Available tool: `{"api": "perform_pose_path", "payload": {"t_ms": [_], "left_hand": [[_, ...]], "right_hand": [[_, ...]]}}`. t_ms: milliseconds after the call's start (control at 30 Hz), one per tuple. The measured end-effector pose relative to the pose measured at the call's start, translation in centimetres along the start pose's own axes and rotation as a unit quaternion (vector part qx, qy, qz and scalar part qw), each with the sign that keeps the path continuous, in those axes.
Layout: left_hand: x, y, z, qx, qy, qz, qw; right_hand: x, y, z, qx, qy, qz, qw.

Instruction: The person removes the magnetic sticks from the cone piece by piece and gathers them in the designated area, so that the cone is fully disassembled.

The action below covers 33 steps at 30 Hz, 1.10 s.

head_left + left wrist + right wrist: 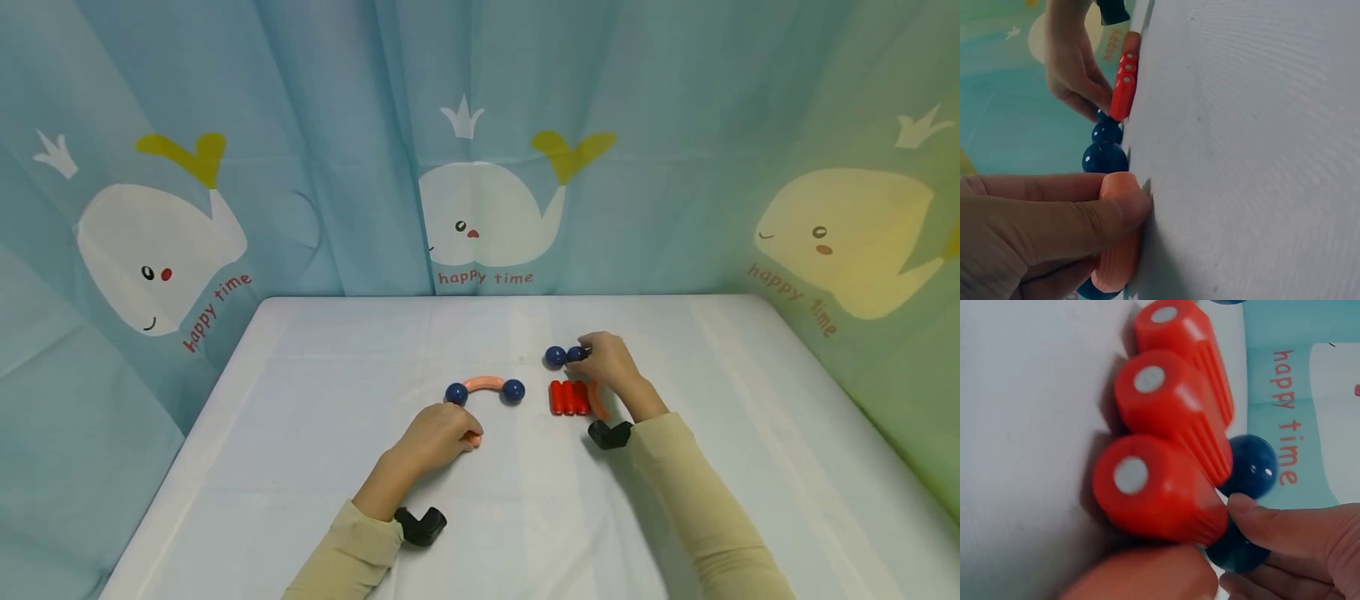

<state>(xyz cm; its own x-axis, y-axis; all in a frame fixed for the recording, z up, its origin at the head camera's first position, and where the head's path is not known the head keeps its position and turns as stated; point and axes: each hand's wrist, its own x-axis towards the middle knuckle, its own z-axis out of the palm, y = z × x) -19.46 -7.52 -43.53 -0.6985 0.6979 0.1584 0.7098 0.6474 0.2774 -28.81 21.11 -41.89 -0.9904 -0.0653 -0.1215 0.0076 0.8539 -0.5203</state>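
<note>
My left hand (438, 437) pinches a peach-coloured magnetic stick (1117, 250) between thumb and fingers, low over the table. Just beyond that hand, a curved peach stick (484, 383) lies with a blue ball (457, 393) at one end and another blue ball (513, 391) at the other. Farther right, my right hand (609, 364) has thumb and fingers around a dark blue ball (1238, 550). A second blue ball (555, 357) sits beside it on the left. Nearer me, red magnetic sticks (569, 398) lie side by side, with silver discs on their ends in the right wrist view.
A curved orange stick (597, 400) lies against the right side of the red sticks, under my right hand. White cloth covers the table (337, 350). Behind it hangs a blue curtain (360, 142) with whale prints. Each wrist wears a black camera mount (422, 527).
</note>
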Motion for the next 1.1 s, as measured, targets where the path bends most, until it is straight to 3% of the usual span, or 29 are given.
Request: {"api": "perform_pose_path", "payload": {"t_ms": [133, 267, 400, 567, 767, 900, 1000, 1100], "left_hand": [[-0.1, -0.1, -0.1, -0.001, 0.003, 0.015, 0.9999], [-0.1, 0.0, -0.2, 0.01, 0.008, 0.022, 0.9997], [0.0, 0.4, 0.1, 0.016, 0.018, -0.002, 0.9997], [0.2, 1.1, 0.5, 0.018, 0.03, -0.034, 0.9988], [0.4, 1.6, 0.7, 0.031, 0.029, -0.055, 0.9976], [0.6, 1.8, 0.8, 0.041, 0.027, -0.058, 0.9971], [0.6, 1.5, 0.5, 0.016, 0.034, -0.047, 0.9982], [0.3, 0.7, -0.2, -0.042, 0.064, -0.057, 0.9954]], "right_hand": [[-0.5, 0.2, -0.7, 0.0, 0.003, -0.004, 1.0], [-1.5, -0.1, -1.3, 0.008, 0.034, -0.027, 0.999], [-3.7, -1.3, -1.0, 0.041, 0.088, -0.084, 0.992], [-6.2, -3.3, 0.9, 0.076, 0.119, -0.187, 0.972], [-7.1, -4.5, 3.6, 0.086, 0.102, -0.236, 0.963], [-7.5, -5.2, 4.9, 0.109, 0.061, -0.256, 0.959], [-7.9, -5.9, 5.7, 0.124, 0.029, -0.256, 0.958], [-8.1, -6.5, 6.3, 0.13, 0.005, -0.258, 0.957]]}}
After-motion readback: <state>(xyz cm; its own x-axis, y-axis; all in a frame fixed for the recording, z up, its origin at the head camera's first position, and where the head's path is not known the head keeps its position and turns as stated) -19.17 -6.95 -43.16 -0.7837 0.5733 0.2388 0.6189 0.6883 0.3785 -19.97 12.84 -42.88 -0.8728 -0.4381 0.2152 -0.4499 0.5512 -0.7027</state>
